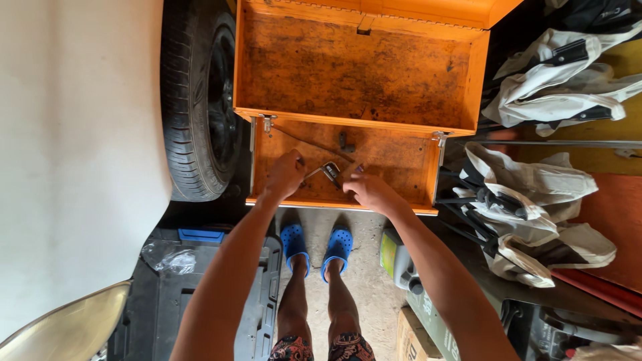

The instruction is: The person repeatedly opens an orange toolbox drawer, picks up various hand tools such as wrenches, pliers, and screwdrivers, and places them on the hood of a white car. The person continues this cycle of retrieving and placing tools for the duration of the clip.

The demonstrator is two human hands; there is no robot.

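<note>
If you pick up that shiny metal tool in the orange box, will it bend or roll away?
The metal tool looks like a spanner, so it is probably stiff and would not flop. It seems flat with an angled head, so it likely slides rather than rolls on the toolbox floor. Being metal, it is probably heavy for its size. Left hand and right hand flank it.

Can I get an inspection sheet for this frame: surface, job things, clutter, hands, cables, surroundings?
Surface: orange toolbox, lid open, inside rusty and stained.
Job's things: metal wrench in the toolbox, between both hands; thin rod and small dark part lie behind it.
Clutter: white bags to the right; black case and plastic jug on the floor.
Hands: left hand and right hand both at the wrench; grip unclear.
Cables: nothing seen.
Surroundings: tyre beside a white car body; blue clogs on concrete.
</note>
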